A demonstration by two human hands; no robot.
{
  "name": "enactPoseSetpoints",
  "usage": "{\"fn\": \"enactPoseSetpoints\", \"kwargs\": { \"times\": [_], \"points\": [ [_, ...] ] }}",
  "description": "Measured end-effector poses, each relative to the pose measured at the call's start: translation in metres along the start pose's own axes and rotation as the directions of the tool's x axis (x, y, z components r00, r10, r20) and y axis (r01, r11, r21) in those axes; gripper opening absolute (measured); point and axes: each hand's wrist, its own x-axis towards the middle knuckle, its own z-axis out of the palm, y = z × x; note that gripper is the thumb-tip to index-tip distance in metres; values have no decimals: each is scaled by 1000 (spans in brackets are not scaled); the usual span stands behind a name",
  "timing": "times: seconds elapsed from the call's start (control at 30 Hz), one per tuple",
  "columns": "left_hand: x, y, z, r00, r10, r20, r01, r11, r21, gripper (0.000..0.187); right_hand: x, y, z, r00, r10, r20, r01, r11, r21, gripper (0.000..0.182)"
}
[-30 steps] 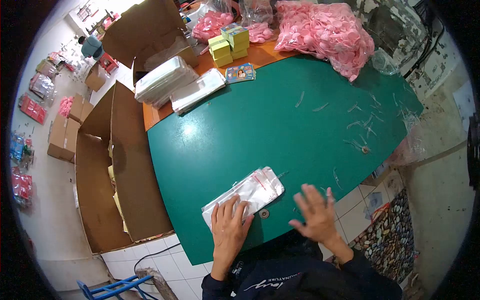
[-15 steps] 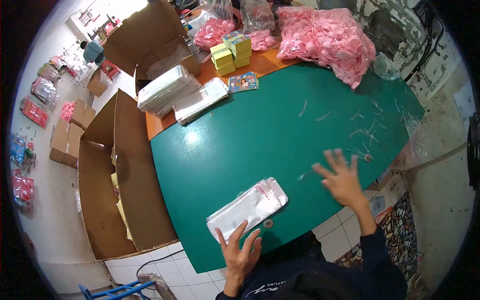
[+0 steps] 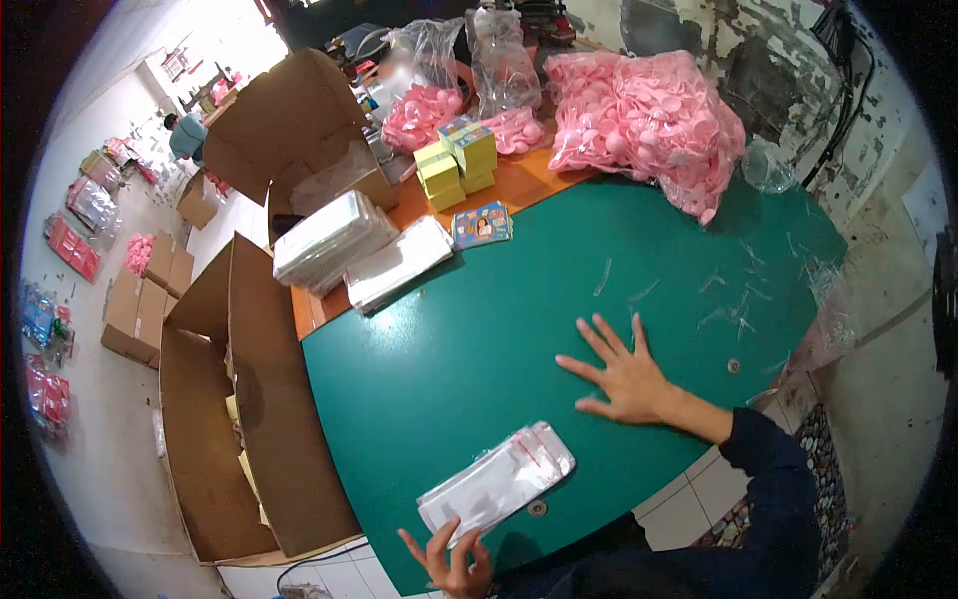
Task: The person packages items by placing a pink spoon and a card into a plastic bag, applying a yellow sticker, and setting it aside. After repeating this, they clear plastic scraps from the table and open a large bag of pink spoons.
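Observation:
A stack of clear plastic sleeves lies slanted on the green table near its front edge. At its lower left end is my left hand, fingers spread, the fingertips at the sleeves' edge. My right hand is stretched out over the table to the right of the stack, fingers wide apart, holding nothing. Thin clear strips are scattered beyond it.
Pink spoons in a large bag, yellow boxes, a pile of cards and bundled plastic sleeves line the far side. Open cardboard boxes stand left. A person is far off at upper left.
My right hand has moved left, away from the strips near the right edge. The view has tilted up, so the table sits lower. My left hand remains beside the sleeves.

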Motion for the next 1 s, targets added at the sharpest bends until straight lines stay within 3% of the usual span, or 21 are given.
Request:
{"fn": "enactPoseSetpoints", "kwargs": {
  "times": [0.07,0.13,0.2,0.27,0.37,0.4,0.47,0.57,0.63,0.67,0.7,0.73,0.8,0.9,1.0],
  "points": [
    [-6,1,4,995,-85,-48,83,996,-25,15,21,36,-8,998,59,-13,-60,995,-77,59],
    [-5,2,8,987,-152,-47,150,988,-29,17,34,88,-6,972,210,-101,-226,956,-187,53],
    [1,3,9,990,-140,-34,138,990,-34,18,22,148,-2,876,417,-242,-471,848,-244,49],
    [5,0,7,991,-130,-24,129,991,-28,20,-20,179,-13,659,711,-244,-752,625,-212,47],
    [3,-11,6,988,-147,-45,147,989,-22,21,-123,175,-28,372,871,-321,-928,340,-154,47],
    [0,-14,7,984,-168,-65,166,986,-24,21,-183,201,1,399,810,-430,-911,401,-90,48],
    [-8,-18,11,969,-236,-79,234,972,-37,19,-197,148,-26,-12,945,-326,-983,-71,-167,48],
    [-5,-14,17,959,-282,-34,279,958,-61,17,-182,127,-30,159,860,-485,-944,-11,-330,49],
    [-5,-16,21,975,-219,-41,217,975,-42,17,-119,128,-32,452,757,-472,-872,485,-57,50],
    [-5,-17,22,981,-189,-49,188,982,-30,16,-70,109,-51,608,683,-406,-760,648,-49,49],
    [-4,-17,22,978,-200,-53,199,980,-23,16,-33,106,-46,743,533,-404,-631,759,-159,49],
    [-4,-16,22,976,-212,-56,211,977,-16,15,-1,109,-37,821,444,-359,-527,831,-177,50],
    [-6,-14,22,971,-229,-65,228,973,-18,15,41,137,-2,874,319,-366,-411,888,-207,51],
    [-7,-17,21,970,-233,-69,233,972,-15,13,48,161,-5,779,595,-198,-624,767,-148,51],
    [-4,-18,19,971,-229,-63,231,972,30,12,-8,162,-4,646,724,-240,-762,599,-246,50]
  ]
}}
